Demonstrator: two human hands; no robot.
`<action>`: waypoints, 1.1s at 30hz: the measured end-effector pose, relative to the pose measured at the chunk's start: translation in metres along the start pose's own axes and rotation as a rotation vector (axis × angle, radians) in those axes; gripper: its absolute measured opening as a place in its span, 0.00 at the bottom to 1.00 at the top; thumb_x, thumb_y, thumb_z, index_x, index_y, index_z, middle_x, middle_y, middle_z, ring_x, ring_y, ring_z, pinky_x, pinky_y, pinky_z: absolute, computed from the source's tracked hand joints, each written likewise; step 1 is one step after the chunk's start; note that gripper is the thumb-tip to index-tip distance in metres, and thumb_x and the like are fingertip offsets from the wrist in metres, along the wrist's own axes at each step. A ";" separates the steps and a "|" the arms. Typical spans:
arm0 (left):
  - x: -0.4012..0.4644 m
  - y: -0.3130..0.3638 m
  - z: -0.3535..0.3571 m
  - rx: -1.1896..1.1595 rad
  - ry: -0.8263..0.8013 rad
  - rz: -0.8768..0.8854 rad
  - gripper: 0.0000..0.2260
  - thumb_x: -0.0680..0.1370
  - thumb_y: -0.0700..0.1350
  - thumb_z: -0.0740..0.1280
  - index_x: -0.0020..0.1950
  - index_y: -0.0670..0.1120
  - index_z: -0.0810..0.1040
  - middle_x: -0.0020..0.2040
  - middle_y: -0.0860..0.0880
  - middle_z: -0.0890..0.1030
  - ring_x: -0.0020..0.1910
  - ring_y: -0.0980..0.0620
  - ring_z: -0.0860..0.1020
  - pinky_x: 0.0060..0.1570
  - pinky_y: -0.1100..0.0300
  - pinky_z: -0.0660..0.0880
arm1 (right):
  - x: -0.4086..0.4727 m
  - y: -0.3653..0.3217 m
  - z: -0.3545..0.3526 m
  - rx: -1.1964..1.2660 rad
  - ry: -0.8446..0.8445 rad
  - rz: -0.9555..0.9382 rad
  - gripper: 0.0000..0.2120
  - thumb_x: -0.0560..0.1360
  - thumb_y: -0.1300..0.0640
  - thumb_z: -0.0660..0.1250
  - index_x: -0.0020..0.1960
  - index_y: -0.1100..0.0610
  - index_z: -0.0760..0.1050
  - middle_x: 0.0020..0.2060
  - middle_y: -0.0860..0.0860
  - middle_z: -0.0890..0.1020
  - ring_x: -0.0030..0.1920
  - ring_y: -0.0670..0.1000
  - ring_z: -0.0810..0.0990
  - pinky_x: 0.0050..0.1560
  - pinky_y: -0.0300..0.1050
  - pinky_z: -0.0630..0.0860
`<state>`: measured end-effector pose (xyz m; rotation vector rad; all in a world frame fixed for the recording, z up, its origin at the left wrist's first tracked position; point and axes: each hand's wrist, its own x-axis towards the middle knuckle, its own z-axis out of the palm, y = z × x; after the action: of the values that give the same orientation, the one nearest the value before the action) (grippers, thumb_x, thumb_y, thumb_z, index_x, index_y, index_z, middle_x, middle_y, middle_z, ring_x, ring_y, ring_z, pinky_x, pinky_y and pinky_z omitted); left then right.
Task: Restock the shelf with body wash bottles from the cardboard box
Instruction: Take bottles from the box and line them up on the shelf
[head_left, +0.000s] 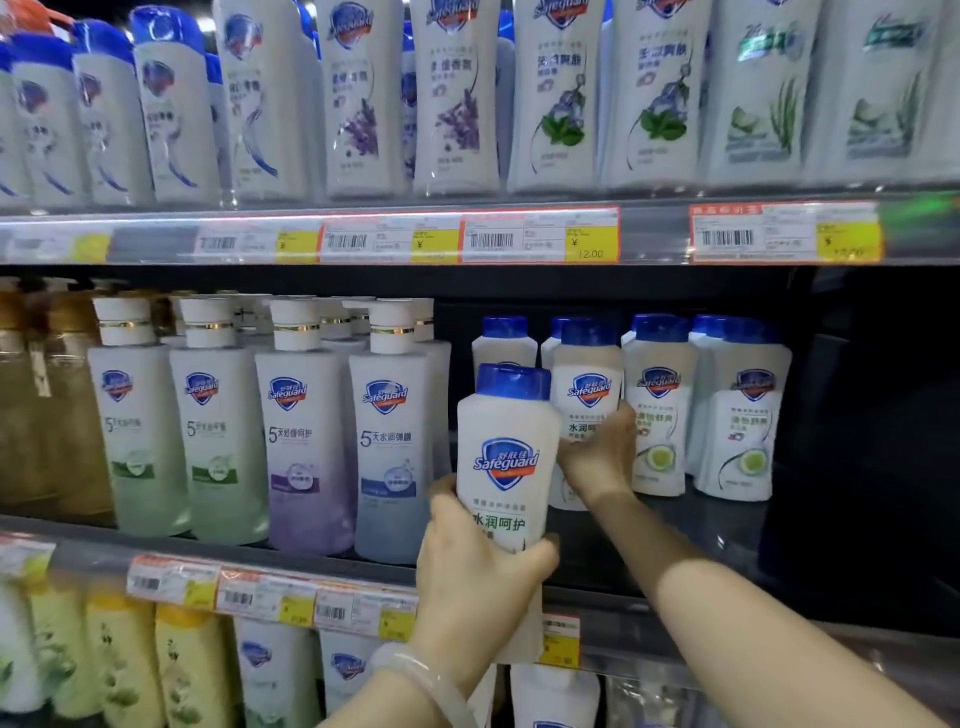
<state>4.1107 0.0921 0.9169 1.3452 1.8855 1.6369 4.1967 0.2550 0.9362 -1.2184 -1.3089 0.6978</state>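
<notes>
On the middle shelf (649, 525), far left, amber bottles (31, 405) are smeared by blur and partly cut by the frame edge. Next come four tall pump bottles (306, 441) with white caps and gold rings, their lower halves tinted green, green, lilac and pale blue. In front of the shelf, the left hand (478, 577) grips the base of a white bottle (506, 457), fingers curled round its lower part, thumb on the right side; a pale bangle (426, 680) circles that wrist. This bottle stands upright, held just before the shelf edge, with a blue flip cap, a blue shield logo reading Safeguard and dark Chinese characters beneath; the fingers hide its bottom. Just behind and right, the right hand (597, 457) clasps a second bottle (587, 395) of the same kind standing on the shelf, and the hand covers its lower label. More blue-capped bottles stand behind these two, mostly hidden. Further right stand lime bottles (737, 415), blue-capped with a green fruit slice on the label; their small print is unreadable. Beyond them the shelf goes dark and nothing there can be made out. The upper shelf's row of white bottles (457, 98) is cut off at the top, and its price tags (540, 236) are blurred save for "12.00". Below, yellow bottles (135, 665) and more white ones are cropped by the bottom edge. The cardboard box is not in view.
</notes>
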 end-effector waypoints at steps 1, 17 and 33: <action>0.001 0.002 0.001 -0.007 0.002 0.007 0.29 0.60 0.50 0.77 0.53 0.52 0.63 0.45 0.55 0.76 0.47 0.53 0.77 0.48 0.54 0.77 | -0.001 -0.001 -0.001 -0.031 -0.011 0.000 0.37 0.59 0.61 0.79 0.63 0.59 0.64 0.57 0.58 0.76 0.56 0.59 0.77 0.56 0.59 0.77; 0.060 0.038 0.038 -0.214 0.051 0.115 0.31 0.63 0.44 0.78 0.52 0.54 0.59 0.46 0.55 0.75 0.45 0.55 0.77 0.37 0.63 0.74 | -0.027 -0.005 -0.064 -0.310 -0.202 -0.025 0.49 0.64 0.58 0.78 0.75 0.55 0.50 0.70 0.56 0.60 0.72 0.58 0.59 0.70 0.53 0.62; 0.112 -0.012 0.072 -0.074 0.132 0.068 0.35 0.63 0.44 0.78 0.64 0.40 0.62 0.56 0.41 0.73 0.56 0.42 0.75 0.55 0.44 0.75 | -0.037 0.006 -0.057 -0.436 -0.267 -0.032 0.44 0.70 0.55 0.72 0.75 0.55 0.47 0.71 0.55 0.59 0.72 0.56 0.60 0.70 0.50 0.62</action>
<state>4.1007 0.2250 0.9217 1.3142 1.8494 1.8516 4.2446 0.2073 0.9280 -1.4818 -1.7630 0.5818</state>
